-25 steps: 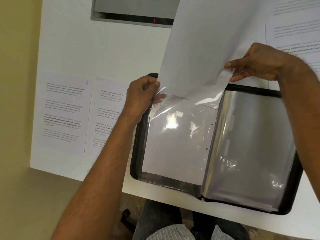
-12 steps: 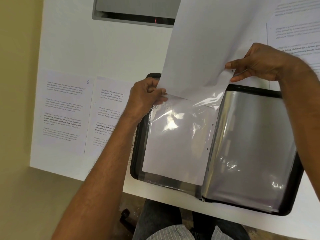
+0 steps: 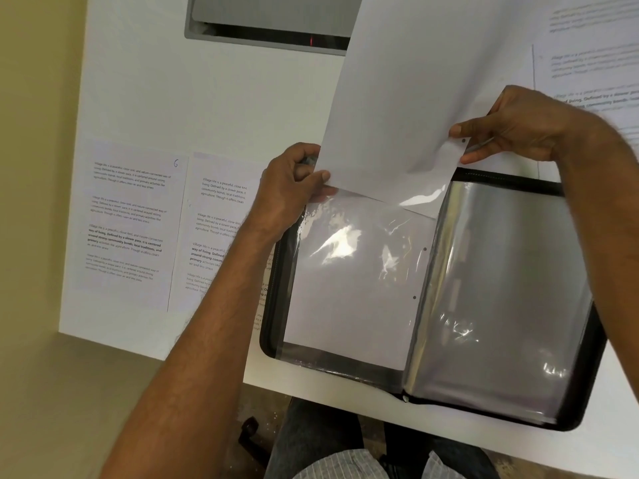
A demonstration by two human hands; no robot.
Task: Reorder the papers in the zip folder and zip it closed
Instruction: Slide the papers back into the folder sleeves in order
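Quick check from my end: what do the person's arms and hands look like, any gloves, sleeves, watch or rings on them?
Both arms are bare from the wrist as far up as the frame shows: no sleeves, gloves or watch. No rings show on the fingers of the left hand or the right hand. At the bottom edge, a pale garment with thin stripes and dark trousers are visible.

The scene was evenly and fairly brightly lit, seemingly from overhead. White glare patches sat on the clear plastic sleeve [image 3: 349,257] and smaller glints on the stacked sleeves [image 3: 501,305] at right. The white desk [image 3: 214,98] looked slightly washed out, with only soft shadows beneath the forearms. Printed pages [image 3: 128,216] at left were legible (though small), while the pages [image 3: 594,63] at upper right were blurred. Straight edges bowed somewhat toward the frame's borders.
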